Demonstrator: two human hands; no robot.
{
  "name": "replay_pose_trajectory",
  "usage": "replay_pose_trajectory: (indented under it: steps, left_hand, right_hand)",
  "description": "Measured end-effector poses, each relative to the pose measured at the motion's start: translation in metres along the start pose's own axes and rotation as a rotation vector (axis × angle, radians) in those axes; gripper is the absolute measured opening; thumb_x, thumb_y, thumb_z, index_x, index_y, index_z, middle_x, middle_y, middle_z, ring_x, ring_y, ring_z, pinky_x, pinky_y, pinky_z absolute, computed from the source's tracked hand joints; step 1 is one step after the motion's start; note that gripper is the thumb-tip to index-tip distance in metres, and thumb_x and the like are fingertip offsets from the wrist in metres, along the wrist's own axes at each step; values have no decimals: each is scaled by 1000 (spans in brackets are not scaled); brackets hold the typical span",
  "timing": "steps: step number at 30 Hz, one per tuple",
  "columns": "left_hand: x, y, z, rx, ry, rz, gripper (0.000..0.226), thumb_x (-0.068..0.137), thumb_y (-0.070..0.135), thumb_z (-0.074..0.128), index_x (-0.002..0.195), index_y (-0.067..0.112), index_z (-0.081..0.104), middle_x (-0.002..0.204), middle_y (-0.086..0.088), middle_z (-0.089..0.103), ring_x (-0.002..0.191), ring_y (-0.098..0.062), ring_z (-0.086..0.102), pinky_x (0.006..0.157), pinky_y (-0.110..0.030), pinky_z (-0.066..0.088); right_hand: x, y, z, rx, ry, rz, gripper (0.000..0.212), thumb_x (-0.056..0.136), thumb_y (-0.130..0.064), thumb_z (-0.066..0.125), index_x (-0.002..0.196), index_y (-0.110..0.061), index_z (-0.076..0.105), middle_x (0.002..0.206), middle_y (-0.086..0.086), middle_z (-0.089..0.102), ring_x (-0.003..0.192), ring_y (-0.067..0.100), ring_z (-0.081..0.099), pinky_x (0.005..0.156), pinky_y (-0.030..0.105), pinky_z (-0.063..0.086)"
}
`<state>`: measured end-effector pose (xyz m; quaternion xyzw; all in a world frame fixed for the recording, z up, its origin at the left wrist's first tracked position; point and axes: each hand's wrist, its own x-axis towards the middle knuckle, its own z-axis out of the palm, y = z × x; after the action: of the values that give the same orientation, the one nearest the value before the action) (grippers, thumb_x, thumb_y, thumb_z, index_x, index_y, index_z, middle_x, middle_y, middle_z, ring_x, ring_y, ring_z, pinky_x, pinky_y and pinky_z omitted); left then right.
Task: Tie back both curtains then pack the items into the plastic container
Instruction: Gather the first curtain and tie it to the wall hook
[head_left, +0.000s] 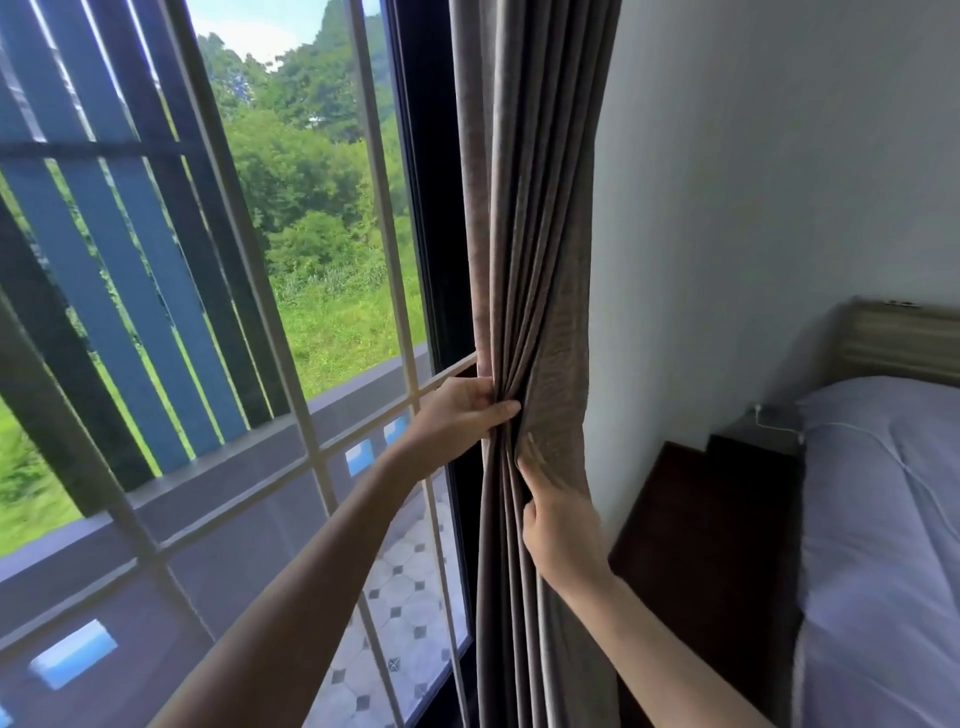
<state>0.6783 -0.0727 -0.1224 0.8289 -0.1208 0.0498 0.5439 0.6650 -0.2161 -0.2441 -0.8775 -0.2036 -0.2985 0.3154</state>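
Note:
A grey-brown curtain (535, 218) hangs in tight folds at the right edge of the window, beside the white wall. My left hand (462, 410) clasps the gathered folds from the window side at about sill height. Just below it, my right hand (558, 530) pinches the folds from the wall side, thumb and fingers pressed into the cloth. Between the two hands the curtain is squeezed into a narrow waist. No tie-back band shows, and no plastic container is in view.
A tall window (291, 291) with pale bars and a dark frame fills the left. A bed (883, 545) with a lilac sheet and wooden headboard (904, 338) stands at the right. A dark bedside table (717, 545) with a white cable sits between curtain and bed.

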Motion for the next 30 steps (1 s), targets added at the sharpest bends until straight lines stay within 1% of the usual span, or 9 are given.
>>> replay_pose_trajectory:
  steps: [4,6,11,14,16,19,22,26,30]
  left_hand:
    - [-2,6,9,231,35,75,14,80,32,75,83,23,66,78,6,72,68,-1,69,63,-17,54]
    - [2,4,16,398,149,103,24,79,34,76,68,22,58,60,9,60,48,3,57,45,-9,42]
    - [13,2,25,455,249,91,37,88,20,67,57,19,46,54,7,46,44,-3,39,40,-9,32]
    - [17,3,27,408,220,67,36,89,18,66,58,20,47,54,8,47,41,-2,43,40,-9,32]
    - [17,4,29,358,208,65,37,89,15,65,57,20,47,52,8,45,37,3,44,39,-8,30]
    - [18,4,31,312,210,75,35,89,14,65,59,21,50,52,9,48,38,6,46,40,-7,31]
    - [19,0,31,282,202,79,21,90,17,65,70,21,59,64,6,63,53,1,58,46,-8,39]
    - [18,-6,33,272,199,81,15,88,28,68,83,15,68,74,4,69,59,-1,63,50,-10,44]
    - [5,-10,37,200,205,147,35,82,50,65,97,19,72,79,7,71,65,-1,64,58,-14,48]
  right_hand:
    - [0,-3,5,-23,36,-2,70,80,5,62,143,-19,46,142,-4,52,89,22,72,70,34,61]
    - [-1,-7,7,-12,52,14,66,80,4,62,141,-17,48,139,-3,55,91,20,71,71,31,59]
    - [-11,-2,16,19,62,98,30,93,-26,51,116,-14,66,100,5,74,79,19,72,66,22,51]
    - [-19,3,24,-16,37,142,52,94,-53,46,120,-11,65,113,4,72,89,13,71,72,20,54]
    - [-17,3,27,-67,50,160,64,89,-61,53,121,-7,65,120,6,69,91,11,72,69,19,58]
    - [-7,8,30,-181,67,186,58,82,-53,69,114,-4,69,109,8,73,73,13,73,55,20,56]
    - [-1,18,34,-191,71,211,40,80,-30,77,112,-7,71,98,5,76,60,16,71,49,23,54]
    - [-6,25,35,-242,87,113,21,66,-10,87,80,-4,73,58,3,69,38,12,60,38,18,44]
    - [-14,35,41,-197,41,141,25,73,-6,82,95,-6,71,62,1,68,45,13,63,43,22,52]
